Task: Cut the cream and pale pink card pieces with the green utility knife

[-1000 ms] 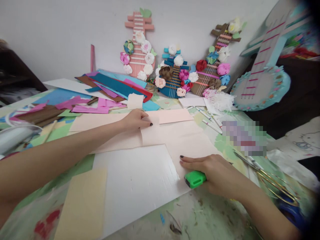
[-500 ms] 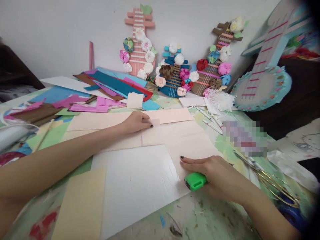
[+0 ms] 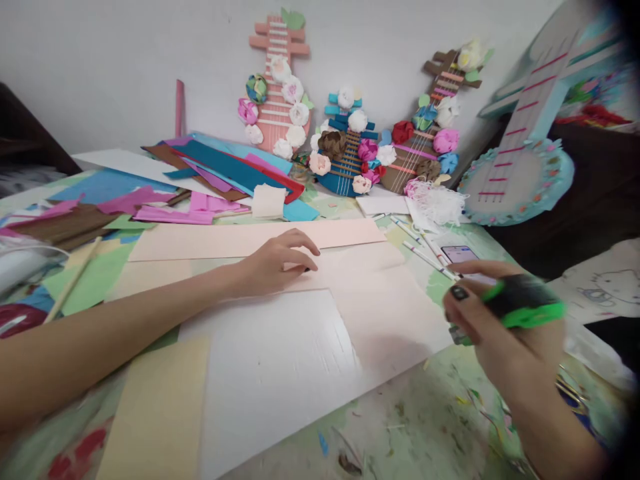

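Observation:
Sheets of pale pink paper [image 3: 395,287] lie across the table, partly over a white board [image 3: 280,373] that has scratch-like marks on it. My left hand [image 3: 275,263] rests on the pink paper near the board's far edge. Its fingers are loosely bent and apart, with nothing visible in them. In the air past the paper's right side, my right hand [image 3: 510,340] is closed around a green-and-black tool that looks like a box cutter [image 3: 533,303]. Motion blurs the tool, and no blade can be made out. A long pink strip [image 3: 330,232] lies along the paper's far side.
A cream sheet [image 3: 155,407] is at the front left. Coloured paper scraps [image 3: 235,167] pile up at the back left. Several flower-trimmed paper instruments [image 3: 350,147] lean on the wall. A phone [image 3: 460,253], marker-like sticks [image 3: 425,257] and scissors [image 3: 573,390] are at right.
My right hand has lifted off the pink paper and moved right and up with the green-and-black tool. My left hand has loosened its fingers and shifted slightly; the phone's edge now shows.

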{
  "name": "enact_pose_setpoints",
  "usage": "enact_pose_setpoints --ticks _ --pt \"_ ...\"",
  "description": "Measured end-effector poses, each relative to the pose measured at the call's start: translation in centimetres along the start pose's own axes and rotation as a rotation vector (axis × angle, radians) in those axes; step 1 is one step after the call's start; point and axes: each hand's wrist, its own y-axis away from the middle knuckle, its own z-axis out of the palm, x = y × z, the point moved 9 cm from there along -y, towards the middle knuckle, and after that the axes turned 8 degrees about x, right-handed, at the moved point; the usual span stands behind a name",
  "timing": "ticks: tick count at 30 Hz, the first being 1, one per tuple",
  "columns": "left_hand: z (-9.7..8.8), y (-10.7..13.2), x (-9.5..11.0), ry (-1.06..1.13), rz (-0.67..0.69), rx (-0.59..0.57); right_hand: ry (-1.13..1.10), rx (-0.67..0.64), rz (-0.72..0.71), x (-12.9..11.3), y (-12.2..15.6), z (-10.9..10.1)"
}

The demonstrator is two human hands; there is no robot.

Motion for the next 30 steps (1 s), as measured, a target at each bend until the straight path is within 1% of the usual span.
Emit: enact_pose_setpoints --ticks 1,2,3,6,8,11,14,16,18,20,21,23,24,27,30 --pt "-0.1 0.2 0.3 0.007 0.007 -0.009 -0.186 0.076 0.081 0.2 -0.2 -0.7" --pt "-0.2 0.5 0.5 -0.006 -0.007 -0.02 -0.356 0.134 0.132 0.4 -0.4 -1.1" --pt "-0.3 0.9 0.6 -0.038 -0.041 -0.036 -0.483 0.168 0.188 0.6 -0.5 -1.4" --pt "-0.6 2.3 0.6 -0.202 -0.163 -0.116 -0.698 0.254 0.331 1.9 -0.8 -1.9" --pt "-0.8 3.5 1.0 -0.307 -0.203 -0.174 -0.796 0.32 0.421 3.1 -0.9 -2.2" --pt "-1.1 5.4 0.9 -0.419 -0.273 -0.21 -0.895 0.388 0.514 4.6 -1.1 -2.2" --pt "-1.3 6.9 0.5 -0.437 -0.353 -0.224 -0.889 0.389 0.531 5.4 -1.2 -1.8" --pt "-1.4 6.9 1.0 -0.407 -0.364 -0.196 -0.857 0.366 0.533 5.6 -1.0 -1.3" --pt "-1.3 6.1 2.2 -0.322 -0.351 -0.151 -0.846 0.329 0.547 5.7 -0.5 -0.5" --pt "-0.3 4.6 4.1 -0.154 -0.34 -0.136 -0.861 0.28 0.56 5.4 0.2 0.7" --pt "0.3 3.7 4.9 -0.055 -0.363 -0.128 -0.874 0.251 0.559 5.1 0.5 1.4" --pt "2.3 2.0 6.5 0.133 -0.402 -0.167 -0.911 0.191 0.542 4.4 1.0 2.5" --pt "3.5 1.3 7.1 0.2 -0.429 -0.205 -0.933 0.164 0.534 4.1 1.2 3.0" --pt "6.6 0.2 7.7 0.376 -0.578 -0.304 -1.002 0.121 0.542 3.8 1.7 3.8" --pt "8.6 0.2 7.8 0.554 -0.696 -0.355 -1.046 0.13 0.576 4.0 2.1 4.2"
